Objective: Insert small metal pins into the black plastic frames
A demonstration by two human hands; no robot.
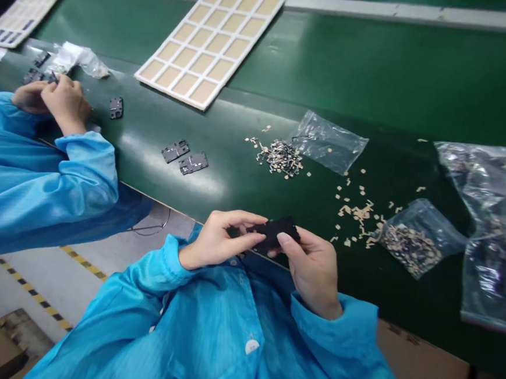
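A person in a pale blue smock (242,329) sits at the edge of a long green conveyor bench (375,88), working with both hands just above its near edge. Between the left hand (218,239) and the right hand (312,270) is a small flat black piece (273,233). The fingers (241,226) of both hands are closed on it, pinching it from either side. Its exact material is hard to tell from here.

On the bench beyond the hands lie two flat dark perforated metal plates (184,158), side by side and nearly touching. To the right, a heap of small beige flakes (279,158) sits just beside a clear plastic bag (329,142). More loose beige flakes (356,212) are scattered around the mouth of a second clear bag (413,243), which holds a dark and beige mix. Larger clear plastic bags (490,231) are bunched at the far right.

A cream gridded sheet with tan squares (209,46) lies towards the back of the bench. To the left, a co-worker in a matching blue sleeve (42,190) has both hands (52,98) close together among similar dark plates (37,67).
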